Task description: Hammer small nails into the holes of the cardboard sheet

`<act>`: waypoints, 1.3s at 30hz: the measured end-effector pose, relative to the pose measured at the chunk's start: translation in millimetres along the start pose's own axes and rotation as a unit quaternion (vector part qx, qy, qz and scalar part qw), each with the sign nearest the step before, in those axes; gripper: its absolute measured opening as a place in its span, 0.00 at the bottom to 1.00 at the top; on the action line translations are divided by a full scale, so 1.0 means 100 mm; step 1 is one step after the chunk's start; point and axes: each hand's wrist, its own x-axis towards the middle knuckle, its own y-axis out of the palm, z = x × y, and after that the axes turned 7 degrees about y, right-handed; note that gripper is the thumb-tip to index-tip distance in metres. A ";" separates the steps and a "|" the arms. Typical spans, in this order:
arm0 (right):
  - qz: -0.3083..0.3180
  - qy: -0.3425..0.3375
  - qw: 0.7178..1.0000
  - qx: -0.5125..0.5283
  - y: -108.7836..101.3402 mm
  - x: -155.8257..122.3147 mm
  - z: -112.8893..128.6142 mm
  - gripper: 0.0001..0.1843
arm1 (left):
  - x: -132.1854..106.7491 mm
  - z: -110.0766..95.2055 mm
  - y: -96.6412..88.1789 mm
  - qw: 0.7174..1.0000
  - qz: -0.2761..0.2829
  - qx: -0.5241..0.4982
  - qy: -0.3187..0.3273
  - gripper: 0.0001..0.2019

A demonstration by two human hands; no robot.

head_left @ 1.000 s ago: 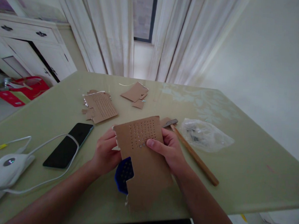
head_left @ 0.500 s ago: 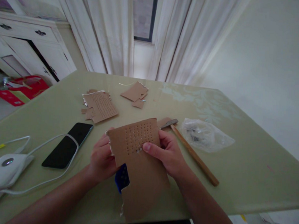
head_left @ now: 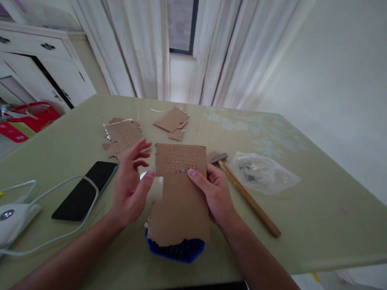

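My right hand [head_left: 218, 196] grips the right edge of a brown cardboard piece [head_left: 180, 205], its thumb on the front. Rows of small punched holes cover the upper part of this card, and its lower edge is torn. Beside the card's left edge, my left hand [head_left: 131, 185] is open, fingers spread and apart from it. A white object [head_left: 157, 188], too unclear to name, shows near the left thumb at the card's notch. Under the card's bottom edge a blue object [head_left: 176, 251] with a dotted surface sticks out, mostly hidden.
A hammer [head_left: 250, 200] with a wooden handle lies right of my hands, near a clear plastic bag [head_left: 265, 172] holding small dark items. Cardboard scraps [head_left: 172, 120] and another punched card [head_left: 124, 132] lie farther back. Left are a phone [head_left: 84, 191] and a white cabled device [head_left: 8, 222].
My left hand has let go of the cardboard and spread open at its left. The card now sits straighter and farther down, showing more of the blue object below. My right hand keeps its hold.
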 end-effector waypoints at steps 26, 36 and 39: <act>0.025 -0.043 0.983 -0.177 0.03 -0.08 0.01 0.18 | -0.02 -0.11 0.00 0.975 0.045 -0.047 0.211 0.14; -0.056 -0.087 0.985 -0.138 -0.01 0.01 0.06 0.16 | 0.21 0.32 -0.15 0.984 -0.040 -0.019 -0.171 0.09; -0.072 -0.090 0.987 -0.114 -0.06 0.05 0.04 0.16 | 0.31 0.64 -0.25 0.952 0.124 0.049 -0.275 0.15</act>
